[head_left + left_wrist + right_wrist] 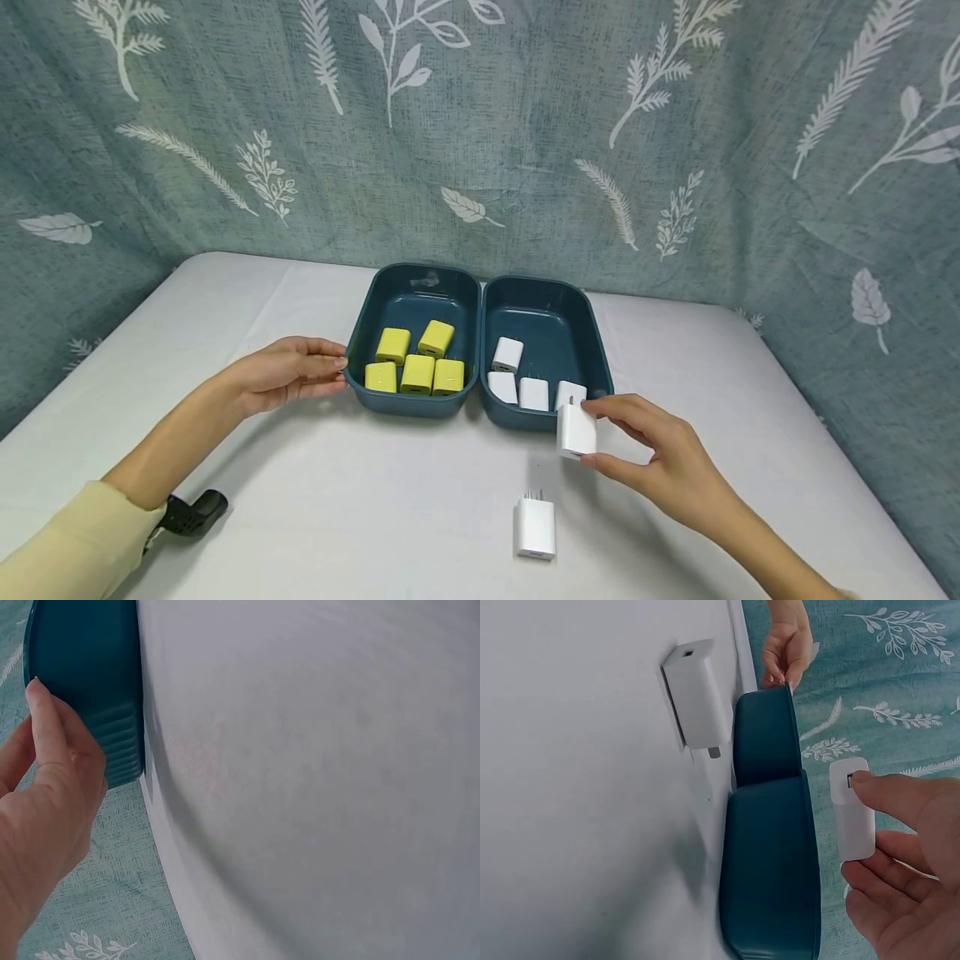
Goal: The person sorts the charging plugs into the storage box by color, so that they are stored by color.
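In the head view two dark blue bins stand side by side. The left bin [408,406] contains several yellow charger blocks [417,374]. Several white charger plugs [534,394] lie at the near end of the right bin [547,327]. At the left bin's outer side, my left hand [288,375] holds the rim with its fingertips. My right hand [660,450] pinches a white charger plug [577,432] between thumb and fingers, over the right bin's near right corner. The right wrist view shows the USB port in this held plug [855,817], by the thumb.
Another white charger plug [536,527] lies on the white tablecloth [360,508], in front of the right bin, prongs facing the bins. A green leaf-patterned curtain [525,200] hangs behind the table. A black wrist device [195,511] sits at the left sleeve.
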Demonstrator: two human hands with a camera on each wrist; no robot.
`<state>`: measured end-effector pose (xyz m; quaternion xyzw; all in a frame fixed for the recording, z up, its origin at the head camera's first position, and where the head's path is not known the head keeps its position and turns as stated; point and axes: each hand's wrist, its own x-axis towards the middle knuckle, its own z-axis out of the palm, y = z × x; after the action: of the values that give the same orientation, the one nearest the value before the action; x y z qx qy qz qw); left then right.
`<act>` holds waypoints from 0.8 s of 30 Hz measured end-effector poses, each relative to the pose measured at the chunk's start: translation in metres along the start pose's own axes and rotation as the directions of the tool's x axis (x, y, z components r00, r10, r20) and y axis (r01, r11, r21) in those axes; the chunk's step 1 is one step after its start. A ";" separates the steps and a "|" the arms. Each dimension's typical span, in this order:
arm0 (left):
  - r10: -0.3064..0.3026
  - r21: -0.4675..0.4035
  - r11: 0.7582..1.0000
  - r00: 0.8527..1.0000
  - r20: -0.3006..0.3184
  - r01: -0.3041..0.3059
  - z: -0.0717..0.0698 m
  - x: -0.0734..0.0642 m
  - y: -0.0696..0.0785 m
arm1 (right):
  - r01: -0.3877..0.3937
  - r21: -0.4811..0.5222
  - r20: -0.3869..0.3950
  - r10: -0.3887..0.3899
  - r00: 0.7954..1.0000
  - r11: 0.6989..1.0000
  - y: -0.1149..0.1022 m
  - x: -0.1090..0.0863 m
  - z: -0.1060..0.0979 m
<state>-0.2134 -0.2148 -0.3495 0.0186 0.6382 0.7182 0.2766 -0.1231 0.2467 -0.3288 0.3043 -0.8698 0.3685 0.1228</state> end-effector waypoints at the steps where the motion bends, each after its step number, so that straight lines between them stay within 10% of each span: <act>1: 0.000 -0.001 1.000 1.000 -0.002 0.000 0.000 0.000 0.000 | 0.004 0.002 0.000 -0.004 1.000 1.000 0.000 0.002 0.000; 24: 0.003 -0.003 1.000 1.000 -0.003 -0.003 0.000 -0.001 -0.001 | -0.019 -0.018 0.000 0.019 1.000 1.000 0.022 0.031 -0.007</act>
<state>-0.2126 -0.2148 -0.3499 0.0181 0.6374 0.7196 0.2749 -0.1613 0.2505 -0.3230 0.2949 -0.8760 0.3616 0.1221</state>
